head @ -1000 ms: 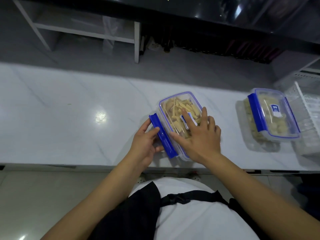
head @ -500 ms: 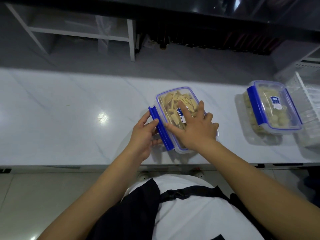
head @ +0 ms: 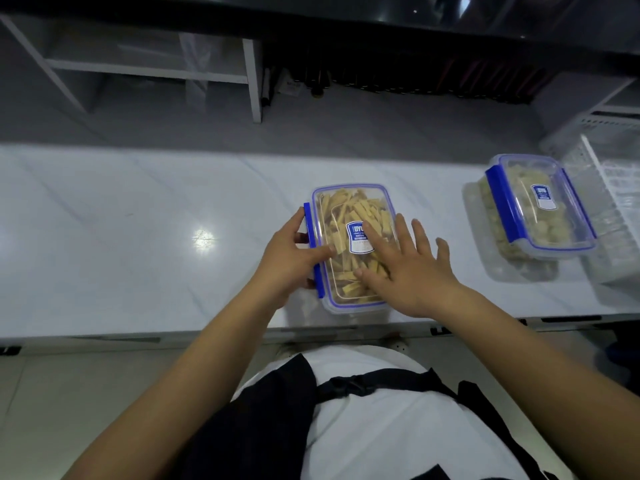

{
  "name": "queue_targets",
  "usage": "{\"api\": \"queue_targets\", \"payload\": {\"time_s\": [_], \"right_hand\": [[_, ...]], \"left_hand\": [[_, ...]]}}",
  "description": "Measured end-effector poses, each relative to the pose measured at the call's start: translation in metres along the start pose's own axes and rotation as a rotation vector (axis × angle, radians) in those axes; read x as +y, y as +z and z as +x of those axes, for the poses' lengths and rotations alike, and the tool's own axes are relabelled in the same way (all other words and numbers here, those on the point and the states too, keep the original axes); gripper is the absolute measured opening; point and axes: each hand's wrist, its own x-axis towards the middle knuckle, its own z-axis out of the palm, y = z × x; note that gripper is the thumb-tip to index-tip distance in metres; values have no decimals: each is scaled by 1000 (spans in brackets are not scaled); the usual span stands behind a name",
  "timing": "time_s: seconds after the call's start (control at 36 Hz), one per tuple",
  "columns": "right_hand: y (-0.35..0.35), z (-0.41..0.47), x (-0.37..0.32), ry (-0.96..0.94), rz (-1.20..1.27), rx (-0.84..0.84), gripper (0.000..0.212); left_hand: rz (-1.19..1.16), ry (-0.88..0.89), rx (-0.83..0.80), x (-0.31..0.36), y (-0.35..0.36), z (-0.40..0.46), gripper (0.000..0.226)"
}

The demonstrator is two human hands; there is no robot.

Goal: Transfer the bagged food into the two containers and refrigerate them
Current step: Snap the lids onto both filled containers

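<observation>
A clear container (head: pixel 341 216) with a blue-rimmed lid, full of pale yellow food strips, stands on the white counter (head: pixel 138 237) right in front of me. My left hand (head: pixel 287 259) grips its left side at the blue clip, thumb on the lid's edge. My right hand (head: pixel 412 268) lies flat on the lid's right half with fingers spread. A second lidded container (head: pixel 540 206) of pale food chunks stands at the right with its blue left clip down.
A white wire basket (head: pixel 609 181) stands at the counter's right end, beside the second container. Beyond the counter are a grey floor, a white shelf frame (head: pixel 252 81) and a dark cabinet. The counter's front edge runs just below my hands.
The container has been turned from a slant to stand straight on the counter. My left thumb has come onto the lid's edge at the clip, and my right hand has slid toward the right side.
</observation>
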Motion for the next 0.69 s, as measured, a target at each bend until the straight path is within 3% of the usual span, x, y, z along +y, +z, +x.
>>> {"api": "queue_targets", "payload": {"time_s": [0.14, 0.22, 0.28, 0.33, 0.39, 0.44, 0.53, 0.69], "right_hand": [[4, 1, -3, 3, 83, -12, 74], [-2, 1, -1, -26, 178, 33, 73], [-11, 1, 7, -16, 423, 138, 66], [-23, 8, 20, 75, 816, 212, 68], [-34, 16, 32, 202, 1092, 88, 88], [-39, 26, 42, 276, 1210, -118, 98], [-36, 36, 51, 345, 1315, -284, 84], [-34, 38, 49, 366, 1178, -195, 38]], "left_hand": [[123, 55, -31, 4, 3, 1, 54], [115, 42, -43, 3, 2, 1, 55], [84, 21, -53, 2, 0, 2, 59], [61, 8, -55, 0, -1, 2, 62], [47, -6, -50, 0, -1, 3, 68], [43, -18, -49, -1, -2, 3, 72], [42, -35, -49, -1, -2, 3, 73], [50, -39, -35, -3, -2, 5, 73]]}}
